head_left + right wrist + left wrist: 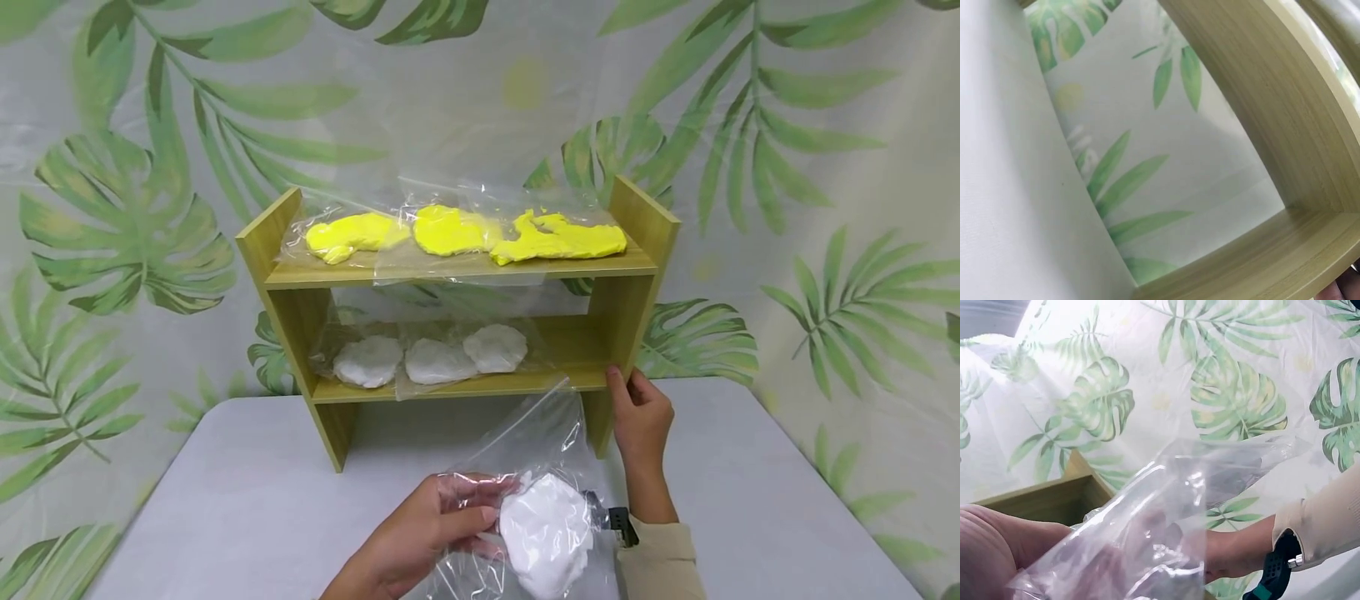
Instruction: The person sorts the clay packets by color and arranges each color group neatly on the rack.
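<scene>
My left hand [427, 529] holds a clear zip bag [551, 429] with a white, clay-like lump [546, 533] inside, low in front of the shelf. In the left wrist view the crinkled plastic [1166, 487] covers much of that hand. My right hand [647, 421] grips the right side panel of the wooden two-tier shelf [480, 387], thumb at its front edge. A few of its fingertips [1335, 291] show at the panel's corner in the right wrist view. Three bagged white lumps [438, 362] lie on the lower tier, left of the right panel.
Three bags of bright yellow clay-like lumps [453, 231] lie along the top tier, their plastic overlapping. The shelf stands on a white-covered table [255, 500]. Behind it hangs a leaf-patterned cloth [465, 100]. A dark band [1272, 575] circles the right wrist.
</scene>
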Demonstrator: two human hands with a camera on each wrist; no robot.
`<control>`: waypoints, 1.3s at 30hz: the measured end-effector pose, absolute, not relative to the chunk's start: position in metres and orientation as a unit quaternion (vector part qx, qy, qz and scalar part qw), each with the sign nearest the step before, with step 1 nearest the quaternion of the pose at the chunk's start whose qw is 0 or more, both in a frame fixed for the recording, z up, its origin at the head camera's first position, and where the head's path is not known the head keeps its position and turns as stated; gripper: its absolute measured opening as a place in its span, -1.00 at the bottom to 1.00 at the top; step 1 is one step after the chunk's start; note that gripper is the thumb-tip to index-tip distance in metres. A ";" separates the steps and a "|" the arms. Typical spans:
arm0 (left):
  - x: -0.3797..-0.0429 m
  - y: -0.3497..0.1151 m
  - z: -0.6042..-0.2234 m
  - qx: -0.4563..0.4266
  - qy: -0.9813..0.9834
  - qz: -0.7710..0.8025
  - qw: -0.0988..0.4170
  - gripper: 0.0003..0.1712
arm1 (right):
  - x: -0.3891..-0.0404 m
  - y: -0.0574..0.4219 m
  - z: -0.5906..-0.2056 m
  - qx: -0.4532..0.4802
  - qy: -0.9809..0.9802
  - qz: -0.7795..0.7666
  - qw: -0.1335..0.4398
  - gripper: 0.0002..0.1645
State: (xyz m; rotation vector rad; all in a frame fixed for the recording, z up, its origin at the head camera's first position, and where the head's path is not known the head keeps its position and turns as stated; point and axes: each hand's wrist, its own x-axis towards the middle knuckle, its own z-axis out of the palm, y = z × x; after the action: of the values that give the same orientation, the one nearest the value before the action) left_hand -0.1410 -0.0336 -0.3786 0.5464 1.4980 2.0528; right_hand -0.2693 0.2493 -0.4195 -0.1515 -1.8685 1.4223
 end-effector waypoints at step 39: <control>-0.225 -0.034 -0.306 0.197 0.627 0.728 0.194 -0.22 | -0.267 0.249 -0.420 -0.068 -0.752 0.540 0.372 -0.52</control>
State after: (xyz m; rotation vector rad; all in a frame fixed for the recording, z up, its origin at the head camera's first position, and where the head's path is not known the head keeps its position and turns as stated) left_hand -0.2246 -0.0342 -0.3056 0.5513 1.7588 2.0432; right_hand -0.2667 0.2486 -0.4196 -0.1736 -1.9268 1.3855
